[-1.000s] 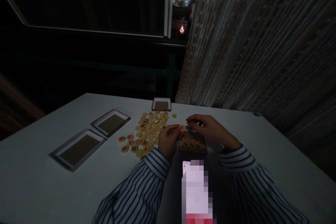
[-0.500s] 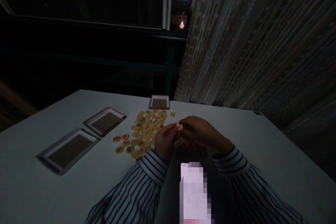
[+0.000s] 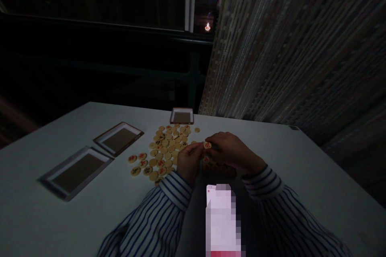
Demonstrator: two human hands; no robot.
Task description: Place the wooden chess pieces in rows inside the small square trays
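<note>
Left tray: a grey-edged shallow tray [image 3: 80,172] lay slanted at the lower left of the frame, its dark floor bare.
Brown-rimmed tray: a second shallow tray [image 3: 121,140] lay just beyond it, left of centre, the neighbouring corners close together.
Outlying pieces: a few round pieces [image 3: 142,164] sat at the near left edge of the spread, marked in red or black.
Spread: many pale round pieces [image 3: 164,149] covered the bench [image 3: 45,144] around the middle of the frame, some with characters facing up, many plain.
Small tray: a small tray [image 3: 182,117] stood at the far edge of the bench, behind the spread.
Left hand: the left hand [image 3: 188,162] was right of the spread, its grip pinched nearly closed at the fingertips on the red-marked piece [image 3: 207,145].
Held piece: it was raised a little right of centre, face towards the camera, between the two hands.
Phone: a lit phone [image 3: 210,192] showed at lower centre, mostly blurred out.
Piece box: a box of pieces [image 3: 218,170] sat in shadow beneath the right hand.
Right hand: the right hand [image 3: 232,148] had its fingers curled beside the held piece; how firmly its grip was closed could not be told.
Curtain: a strand curtain [image 3: 271,48] filled the upper right.
</note>
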